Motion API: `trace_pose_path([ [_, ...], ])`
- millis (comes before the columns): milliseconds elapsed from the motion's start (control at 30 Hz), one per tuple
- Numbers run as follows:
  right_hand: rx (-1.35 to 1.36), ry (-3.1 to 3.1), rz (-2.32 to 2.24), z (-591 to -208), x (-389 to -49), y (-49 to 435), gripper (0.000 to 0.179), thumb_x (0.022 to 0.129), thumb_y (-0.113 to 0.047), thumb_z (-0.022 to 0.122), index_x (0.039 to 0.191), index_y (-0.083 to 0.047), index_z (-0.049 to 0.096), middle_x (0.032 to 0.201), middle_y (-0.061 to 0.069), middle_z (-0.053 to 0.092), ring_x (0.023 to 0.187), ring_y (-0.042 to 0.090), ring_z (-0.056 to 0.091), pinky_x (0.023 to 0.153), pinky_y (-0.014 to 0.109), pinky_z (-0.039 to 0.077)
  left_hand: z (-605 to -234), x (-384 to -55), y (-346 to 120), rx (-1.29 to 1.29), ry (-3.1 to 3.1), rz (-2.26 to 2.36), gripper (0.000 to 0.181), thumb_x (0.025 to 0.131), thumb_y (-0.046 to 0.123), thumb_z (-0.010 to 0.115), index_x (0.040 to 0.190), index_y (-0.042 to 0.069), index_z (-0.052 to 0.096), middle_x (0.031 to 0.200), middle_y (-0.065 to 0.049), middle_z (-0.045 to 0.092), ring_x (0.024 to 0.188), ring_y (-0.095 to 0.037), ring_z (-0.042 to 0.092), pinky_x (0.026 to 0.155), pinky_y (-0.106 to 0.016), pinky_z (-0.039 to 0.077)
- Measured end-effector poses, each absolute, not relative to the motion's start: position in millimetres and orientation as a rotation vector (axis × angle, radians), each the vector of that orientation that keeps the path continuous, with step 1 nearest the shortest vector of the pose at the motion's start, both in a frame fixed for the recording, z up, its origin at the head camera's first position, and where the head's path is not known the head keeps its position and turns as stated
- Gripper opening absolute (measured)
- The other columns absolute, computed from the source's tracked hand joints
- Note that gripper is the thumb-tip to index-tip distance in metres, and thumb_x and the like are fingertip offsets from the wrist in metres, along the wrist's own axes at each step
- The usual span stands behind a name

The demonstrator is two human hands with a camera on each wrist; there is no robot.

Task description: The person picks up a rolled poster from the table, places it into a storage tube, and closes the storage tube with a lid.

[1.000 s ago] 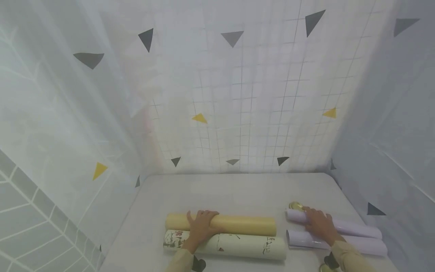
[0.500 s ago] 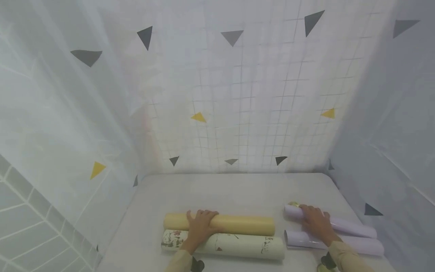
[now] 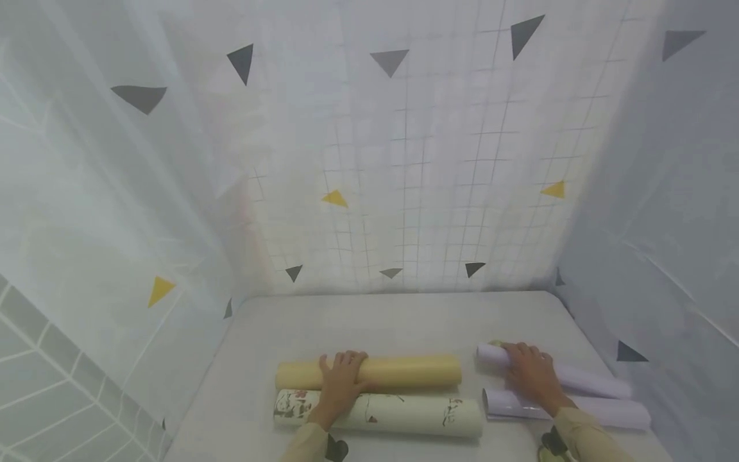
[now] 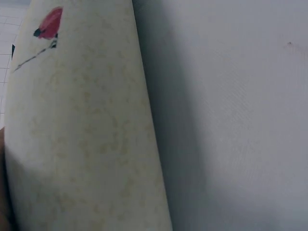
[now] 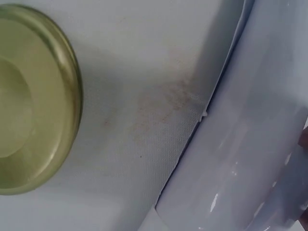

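Four rolls make up two pairs at the desk (image 3: 398,327), and we judge the handling to be partway along. Our left grip (image 3: 342,382) is grasping the yellow roll (image 3: 416,371), fingers over its far side; on the near side of that grip, the flower-patterned roll (image 3: 416,416) lies just beside the yellow one. Our right grip (image 3: 532,372) is grasping the rear lavender roll (image 3: 589,382) towards its left end, while the front lavender roll (image 3: 612,412) lies on the near side of that grip. Just beyond the right grip a gold disc (image 3: 495,342) shows in part, and a gold lid (image 5: 29,96) lies on its near side. Taking hold looks done; nothing is unrolled, and the rear lavender roll lies askew to its neighbour. What seems left is releasing both held rolls; whether these rest fully on the desk, we cannot tell
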State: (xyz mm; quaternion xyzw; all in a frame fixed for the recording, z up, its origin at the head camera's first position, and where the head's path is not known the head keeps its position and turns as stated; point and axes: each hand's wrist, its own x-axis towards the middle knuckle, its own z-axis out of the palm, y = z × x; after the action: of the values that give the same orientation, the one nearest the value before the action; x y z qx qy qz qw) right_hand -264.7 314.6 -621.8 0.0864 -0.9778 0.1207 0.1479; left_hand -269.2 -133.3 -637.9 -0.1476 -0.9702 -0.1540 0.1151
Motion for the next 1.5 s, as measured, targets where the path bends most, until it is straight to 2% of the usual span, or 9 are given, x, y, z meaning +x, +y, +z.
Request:
trace_pose_path([
  [133,0.308,-2.752,0.37,-624,-270,312,0.055,0.08,-0.009,0.075,0.132,-0.004,0.06,0.12,0.022,0.067,0.11,0.045,0.062,0.092,0.07,0.045,-638,-271,-134,-0.425,-2.852,-0.436,0.073,0.084,0.072,0.058,0.139,0.024,0.056,0.137,-0.002,0.063,0.129,-0.026,0.055,0.115,-0.076,0.023],
  [333,0.411,-2.65,0.431,-621,-271,303,0.054,0.075,-0.004,0.077,0.126,-0.002,0.062,0.118,0.02,0.069,0.111,0.044,0.063,0.097,0.067,0.046,-640,-269,-133,-0.44,-2.803,-0.435,0.069,0.086,0.064,0.064,0.139,0.022,0.054,0.137,-0.004,0.062,0.128,-0.028,0.055,0.115,-0.074,0.024],
  [533,0.431,-2.684,0.405,-618,-270,293,0.052,0.075,-0.005,0.079,0.124,-0.001,0.061,0.118,0.017,0.07,0.105,0.036,0.068,0.095,0.062,0.051,-639,-267,-133,-0.47,-2.738,-0.386,0.069,0.086,0.064,0.063,0.138,0.02,0.055,0.134,-0.004,0.062,0.124,-0.028,0.055,0.111,-0.073,0.027],
  [667,0.439,-2.724,0.406,-617,-274,290,0.054,0.076,-0.008,0.079,0.126,-0.001,0.061,0.113,0.014,0.072,0.096,0.029,0.068,0.092,0.059,0.053,-637,-268,-130,-0.458,-2.733,-0.385,0.069,0.086,0.065,0.062,0.138,0.02,0.056,0.134,-0.004,0.063,0.125,-0.028,0.056,0.112,-0.073,0.027],
  [900,0.545,-2.7,0.41,-622,-281,288,0.061,0.074,-0.009,0.08,0.132,-0.007,0.063,0.12,0.012,0.072,0.108,0.032,0.068,0.085,0.054,0.055,-629,-267,-126,-0.428,-2.753,-0.378,0.07,0.086,0.067,0.059,0.138,0.021,0.055,0.138,-0.004,0.063,0.129,-0.027,0.056,0.114,-0.072,0.029],
  [1133,0.548,-2.701,0.344,-623,-282,286,0.064,0.071,-0.011,0.082,0.132,-0.015,0.063,0.104,0.003,0.068,0.094,0.023,0.066,0.078,0.049,0.055,-627,-267,-125,-0.477,-2.741,-0.518,0.062,0.087,0.06,0.063,0.136,0.023,0.058,0.139,-0.002,0.063,0.127,-0.028,0.057,0.112,-0.074,0.027],
  [1333,0.542,-2.705,0.349,-627,-278,286,0.062,0.071,-0.011,0.082,0.13,-0.016,0.064,0.104,0.004,0.067,0.09,0.022,0.066,0.075,0.045,0.053,-623,-263,-124,-0.495,-2.716,-0.37,0.067,0.086,0.061,0.064,0.14,0.021,0.059,0.136,-0.003,0.065,0.123,-0.028,0.058,0.109,-0.07,0.033],
  [1500,0.561,-2.699,0.332,-628,-278,285,0.061,0.071,-0.012,0.083,0.13,-0.014,0.064,0.105,0.008,0.068,0.09,0.024,0.066,0.073,0.044,0.052,-620,-261,-125,-0.495,-2.735,-0.405,0.065,0.088,0.06,0.062,0.141,0.021,0.059,0.134,-0.003,0.064,0.124,-0.028,0.057,0.112,-0.069,0.031],
])
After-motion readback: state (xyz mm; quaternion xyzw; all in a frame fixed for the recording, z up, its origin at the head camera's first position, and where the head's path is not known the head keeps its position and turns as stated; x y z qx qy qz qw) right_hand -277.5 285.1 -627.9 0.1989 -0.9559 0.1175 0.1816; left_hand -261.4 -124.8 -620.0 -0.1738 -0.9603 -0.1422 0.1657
